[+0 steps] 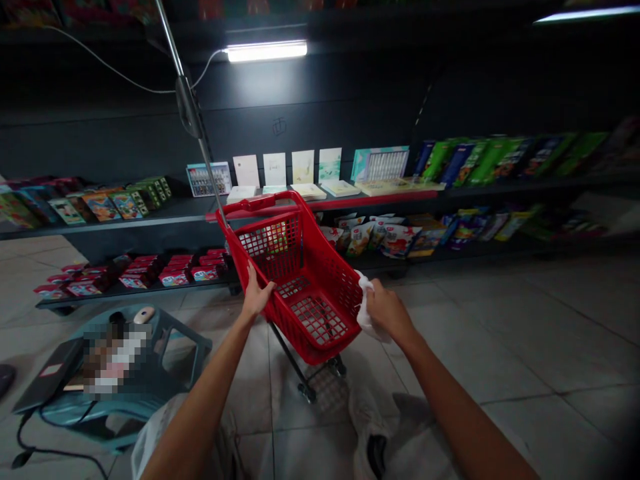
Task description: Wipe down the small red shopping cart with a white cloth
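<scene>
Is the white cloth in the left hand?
No: the white cloth is in the right hand, while the left hand grips the red plastic wheeled basket.

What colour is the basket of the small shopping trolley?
The trolley basket is red, best seen in the head view.

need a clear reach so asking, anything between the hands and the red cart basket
Only a white cloth, held by the right hand against the red cart basket. The left hand grips the basket's edge directly, with nothing visible between.
</scene>
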Available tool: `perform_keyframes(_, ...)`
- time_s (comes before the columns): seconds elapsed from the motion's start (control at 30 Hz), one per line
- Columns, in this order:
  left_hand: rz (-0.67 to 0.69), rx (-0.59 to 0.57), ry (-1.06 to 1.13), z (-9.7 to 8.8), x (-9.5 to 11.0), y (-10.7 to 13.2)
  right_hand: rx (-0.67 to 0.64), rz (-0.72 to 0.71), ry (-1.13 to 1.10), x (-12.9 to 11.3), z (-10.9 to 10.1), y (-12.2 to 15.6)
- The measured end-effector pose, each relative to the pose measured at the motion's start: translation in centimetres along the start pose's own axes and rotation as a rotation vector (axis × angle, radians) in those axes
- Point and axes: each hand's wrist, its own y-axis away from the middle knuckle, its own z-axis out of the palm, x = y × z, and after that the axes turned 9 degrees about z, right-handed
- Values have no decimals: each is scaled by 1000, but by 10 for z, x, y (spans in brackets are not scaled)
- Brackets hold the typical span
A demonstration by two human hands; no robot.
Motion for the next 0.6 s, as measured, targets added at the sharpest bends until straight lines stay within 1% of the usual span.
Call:
perform_keyframes(0.1,24,-70,67,6,4,5,20,-14,22,10,0,5)
perform_keyframes(0.23,10,-119,131,11,4,26,27,-10,23,21,-2,10)
perform_keyframes(0.33,-23,-126,104,9,-5,46,14,21,32,25,-6,7)
perform_keyframes(0.4,-114,-127,8,8,-15,62,5,28,32,24,-8,3)
perform_keyframes(0.47,-269,-165,-98,8,-24,85,34,11,28,22,-10,-1)
perform_keyframes(0.5,-346,-203,-137,9,-27,101,55,1,27,20,-10,-2)
perform_keyframes(0.53,-393,-244,-157,10,-29,119,72,-5,27,17,-10,-3)
perform_keyframes(0.6,-429,-348,-179,13,-24,164,74,9,33,13,-9,-3)
